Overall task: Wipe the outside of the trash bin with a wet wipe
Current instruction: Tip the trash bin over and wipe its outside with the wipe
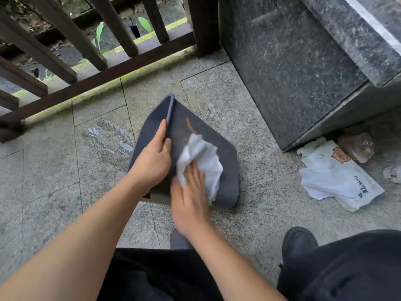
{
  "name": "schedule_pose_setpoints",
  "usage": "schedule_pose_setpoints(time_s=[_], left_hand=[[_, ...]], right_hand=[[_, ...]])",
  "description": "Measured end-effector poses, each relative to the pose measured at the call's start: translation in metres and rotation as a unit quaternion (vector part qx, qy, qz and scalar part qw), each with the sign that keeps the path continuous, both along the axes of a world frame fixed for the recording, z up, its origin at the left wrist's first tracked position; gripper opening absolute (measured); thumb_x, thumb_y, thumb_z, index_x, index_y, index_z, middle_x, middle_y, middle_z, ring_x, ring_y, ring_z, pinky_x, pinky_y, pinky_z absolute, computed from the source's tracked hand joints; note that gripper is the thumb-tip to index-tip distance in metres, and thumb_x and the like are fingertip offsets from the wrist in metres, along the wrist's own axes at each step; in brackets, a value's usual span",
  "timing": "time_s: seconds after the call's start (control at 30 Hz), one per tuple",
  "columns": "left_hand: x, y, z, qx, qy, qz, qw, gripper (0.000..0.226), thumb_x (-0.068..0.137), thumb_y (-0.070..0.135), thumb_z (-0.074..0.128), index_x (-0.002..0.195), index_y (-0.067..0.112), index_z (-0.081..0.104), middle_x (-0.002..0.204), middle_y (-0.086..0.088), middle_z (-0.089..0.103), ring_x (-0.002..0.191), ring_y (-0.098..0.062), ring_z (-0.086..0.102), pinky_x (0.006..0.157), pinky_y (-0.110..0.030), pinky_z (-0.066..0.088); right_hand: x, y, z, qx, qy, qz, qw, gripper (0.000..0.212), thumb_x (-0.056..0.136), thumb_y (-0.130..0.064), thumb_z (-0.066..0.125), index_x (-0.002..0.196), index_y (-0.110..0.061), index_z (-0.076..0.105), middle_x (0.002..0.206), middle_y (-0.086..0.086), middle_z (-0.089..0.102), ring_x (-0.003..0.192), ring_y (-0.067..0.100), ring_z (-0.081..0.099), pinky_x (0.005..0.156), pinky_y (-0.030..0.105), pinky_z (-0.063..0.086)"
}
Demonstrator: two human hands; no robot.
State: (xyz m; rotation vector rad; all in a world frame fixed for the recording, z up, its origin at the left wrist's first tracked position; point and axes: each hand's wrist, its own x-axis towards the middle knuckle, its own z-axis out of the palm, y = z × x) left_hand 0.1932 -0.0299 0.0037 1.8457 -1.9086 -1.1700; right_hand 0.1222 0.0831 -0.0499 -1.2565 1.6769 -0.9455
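Your left hand (152,158) grips the trash bin (225,170) edge, fingers curled over it. Your right hand (191,192) presses flat on the wet wipe (201,157), fingers straight.

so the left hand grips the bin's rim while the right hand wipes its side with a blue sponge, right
Not quite. The head view shows the right hand pressing a white wet wipe, not a blue sponge, against the bin. The rest holds: the left hand grips the bin's rim.

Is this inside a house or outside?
Probably outside, on a porch or walkway: paving slabs, a wooden railing with plants beyond, and a stone pillar.
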Motion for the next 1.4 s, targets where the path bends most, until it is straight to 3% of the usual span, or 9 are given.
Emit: schedule_pose_setpoints(time_s=[0.07,0.2,0.4,0.53,0.67,0.83,1.17,1.3,1.4], left_hand=[[-0.001,0.001,0.0,0.002,0.033,0.021,0.999,0.051,0.106,0.035,0.036,0.154,0.044,0.022,0.128,0.04,0.034,0.102,0.029,0.04,0.078,0.004,0.027],[0.002,0.003,-0.006,0.029,0.076,0.076,0.994,0.047,0.106,0.031,0.037,0.153,0.036,0.033,0.141,0.026,0.037,0.124,0.013,0.034,0.081,0.004,0.025],[0.007,0.0,-0.01,0.012,0.036,0.079,0.996,0.052,0.106,0.041,0.033,0.154,0.048,0.015,0.137,0.033,0.026,0.123,0.01,0.023,0.099,-0.014,0.016],[0.003,0.003,-0.009,0.008,0.032,0.061,0.998,0.049,0.105,0.045,0.034,0.149,0.056,0.019,0.135,0.038,0.029,0.11,0.025,0.025,0.086,0.002,0.015],[-0.006,0.01,-0.007,-0.015,0.043,0.042,0.998,0.05,0.105,0.044,0.035,0.152,0.05,0.021,0.12,0.05,0.029,0.093,0.042,0.03,0.074,0.01,0.019],[-0.004,0.015,-0.009,-0.023,0.06,0.032,0.997,0.049,0.104,0.051,0.032,0.151,0.049,0.021,0.139,0.033,0.029,0.125,0.014,0.028,0.095,-0.007,0.021],[-0.002,0.02,-0.004,-0.014,0.03,0.042,0.999,0.047,0.105,0.047,0.033,0.149,0.056,0.022,0.127,0.043,0.031,0.105,0.028,0.026,0.075,0.01,0.017],[-0.002,0.013,-0.006,0.01,0.047,0.011,0.999,0.046,0.103,0.051,0.032,0.148,0.058,0.022,0.142,0.043,0.027,0.126,0.022,0.024,0.101,-0.008,0.017],[-0.003,0.009,-0.007,0.006,0.054,0.002,0.998,0.047,0.103,0.051,0.032,0.149,0.057,0.021,0.143,0.047,0.024,0.12,0.033,0.021,0.093,0.004,0.014]], right_hand=[[0.008,-0.011,0.016,-0.064,-0.008,0.032,0.997,0.062,0.099,-0.031,0.024,0.159,-0.018,0.018,0.167,0.0,0.019,0.154,0.005,-0.001,0.126,0.033,-0.004],[-0.006,-0.012,0.012,-0.093,0.022,0.075,0.993,0.057,0.101,-0.028,0.026,0.156,-0.015,0.028,0.163,0.002,0.031,0.153,0.01,0.016,0.125,0.042,0.012],[-0.059,-0.001,-0.037,0.078,0.023,-0.059,0.995,0.058,0.101,-0.04,0.016,0.146,-0.016,0.045,0.148,0.003,0.051,0.141,0.022,0.041,0.117,0.049,0.03],[-0.071,0.007,-0.05,0.129,-0.003,-0.118,0.985,0.047,0.105,-0.019,0.032,0.151,-0.008,0.039,0.159,0.008,0.038,0.148,0.027,0.03,0.121,0.047,0.021],[-0.031,-0.009,-0.015,-0.007,-0.006,-0.022,1.0,0.056,0.098,-0.02,0.031,0.153,-0.007,0.035,0.159,0.01,0.037,0.151,0.023,0.025,0.122,0.05,0.019],[-0.016,-0.031,0.0,-0.103,-0.054,0.063,0.991,0.059,0.1,-0.012,0.036,0.157,-0.013,0.026,0.163,0.003,0.031,0.153,0.012,0.019,0.124,0.046,0.019],[-0.078,0.001,-0.072,0.189,-0.092,-0.137,0.968,0.05,0.105,-0.025,0.032,0.154,-0.014,0.032,0.158,0.005,0.038,0.146,0.024,0.034,0.12,0.047,0.028],[-0.065,0.023,-0.063,0.167,-0.16,-0.155,0.961,0.055,0.106,-0.024,0.031,0.158,-0.033,0.015,0.163,-0.011,0.02,0.146,0.007,0.023,0.122,0.033,0.019],[-0.049,0.03,-0.052,0.121,-0.136,-0.118,0.976,0.057,0.104,-0.015,0.034,0.158,-0.023,0.018,0.164,-0.01,0.019,0.151,0.006,0.016,0.126,0.035,0.015]])
